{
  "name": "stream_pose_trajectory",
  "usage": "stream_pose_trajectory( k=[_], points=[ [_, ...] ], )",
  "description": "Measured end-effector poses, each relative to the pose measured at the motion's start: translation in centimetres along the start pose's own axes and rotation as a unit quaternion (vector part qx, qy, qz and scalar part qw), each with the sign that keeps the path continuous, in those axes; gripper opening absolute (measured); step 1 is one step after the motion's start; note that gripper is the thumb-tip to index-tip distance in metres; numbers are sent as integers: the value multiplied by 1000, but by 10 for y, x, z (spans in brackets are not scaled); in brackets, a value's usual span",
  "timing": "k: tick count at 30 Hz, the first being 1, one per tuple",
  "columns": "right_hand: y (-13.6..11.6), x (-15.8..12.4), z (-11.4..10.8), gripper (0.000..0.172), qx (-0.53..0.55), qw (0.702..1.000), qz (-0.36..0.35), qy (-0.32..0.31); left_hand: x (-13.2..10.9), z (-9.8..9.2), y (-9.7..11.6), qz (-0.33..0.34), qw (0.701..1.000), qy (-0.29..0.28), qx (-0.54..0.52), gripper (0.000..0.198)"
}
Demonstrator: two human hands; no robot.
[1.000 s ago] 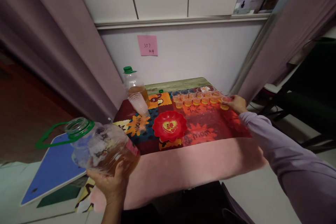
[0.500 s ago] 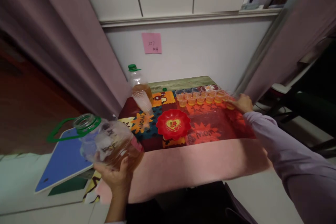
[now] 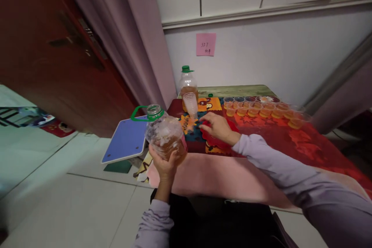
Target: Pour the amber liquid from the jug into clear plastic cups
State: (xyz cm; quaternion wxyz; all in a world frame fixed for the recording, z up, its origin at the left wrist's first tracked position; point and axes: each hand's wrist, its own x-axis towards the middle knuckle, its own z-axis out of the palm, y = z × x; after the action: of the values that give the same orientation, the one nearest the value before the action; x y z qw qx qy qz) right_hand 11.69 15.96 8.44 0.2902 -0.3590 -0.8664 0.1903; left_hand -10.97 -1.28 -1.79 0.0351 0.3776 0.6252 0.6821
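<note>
My left hand (image 3: 164, 164) holds a large clear jug (image 3: 167, 135) of amber liquid from below, its green-ringed mouth uncapped and tilted a little left. My right hand (image 3: 217, 127) is over the red scalloped dish (image 3: 234, 126), fingers apart with nothing between them, beside a leaning stack of clear plastic cups (image 3: 191, 104). Behind that stack a second jug (image 3: 188, 81) stands upright with a green cap. Rows of small clear cups (image 3: 252, 109) line the back right of the table, the front ones holding amber liquid.
The table (image 3: 270, 135) has a patterned cloth and a pink front edge. A small green cap (image 3: 210, 95) lies near the back. At the left is a blue board (image 3: 124, 139). A pink note (image 3: 206, 44) is on the wall.
My right hand has left the cups at the right end and moved left to the dish and cup stack. The view has turned left; my left hand still holds the jug, now more upright.
</note>
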Motion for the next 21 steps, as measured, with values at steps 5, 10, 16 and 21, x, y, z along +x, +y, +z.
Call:
stream_pose_trajectory(
  k=[5, 10, 16, 21],
  points=[
    [-29, 24, 55, 51, -83, 992, 74, -58, -1, -1, 8, 7, 1000, -8, 7, 122],
    [-27, 35, 70, 20, -73, 993, 82, -37, 1, 1, 6, 9, 1000, 13, 1, 126],
    [18, 15, 17, 8, -67, 994, 81, 37, 3, 0, -1, 13, 1000, 4, 16, 123],
    [68, -24, -13, 9, -82, 986, 130, 68, 3, -1, -5, 7, 999, 6, 47, 125]
  ],
)
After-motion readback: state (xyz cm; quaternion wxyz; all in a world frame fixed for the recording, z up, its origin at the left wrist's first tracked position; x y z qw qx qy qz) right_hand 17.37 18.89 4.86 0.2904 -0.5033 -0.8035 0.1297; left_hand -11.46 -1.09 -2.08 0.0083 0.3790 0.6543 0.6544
